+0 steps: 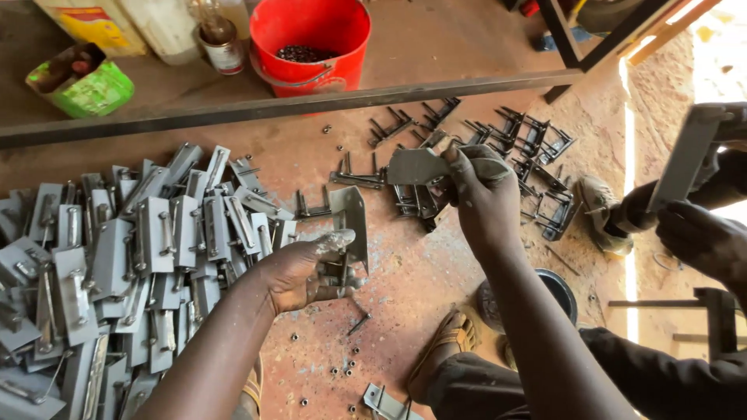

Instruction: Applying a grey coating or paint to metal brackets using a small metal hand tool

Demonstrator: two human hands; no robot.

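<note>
The floor (436, 272) is dusty and reddish-brown, with pale scratches and small nuts (342, 365) lying on it. Bright sun comes in at the right edge. Along the top runs a low brown shelf (436, 47) with a dark metal rail at its front.

The left hand (299, 272) is in the middle of the floor. Its fingers are closed tight around a grey metal bracket (350, 233). The bracket is flat and shiny, bent at one side, and it stands up from the hand. The thumb presses on its edge.

The right hand (482, 198) is higher up and to the right. Its fingers are pinched on a flat grey plate (416, 165), held just above the floor. The plate has a pointed end that sticks out to the left.

At the left edge of the floor lies a big pile of grey metal latches (117, 264), all flat and stacked on each other. Near the top right lies a heap of dark bent clips (529, 155), thin and black.

On the shelf stand a red bucket (311, 39) with dark bits inside, a small tin (224, 47), pale jugs (156, 27) and a green tub (89, 85).

At the right edge, another person's hands (700, 233) hold a long grey plate. A sandal (455, 334) shows near the bottom, by a dark round bowl (556, 292).
</note>
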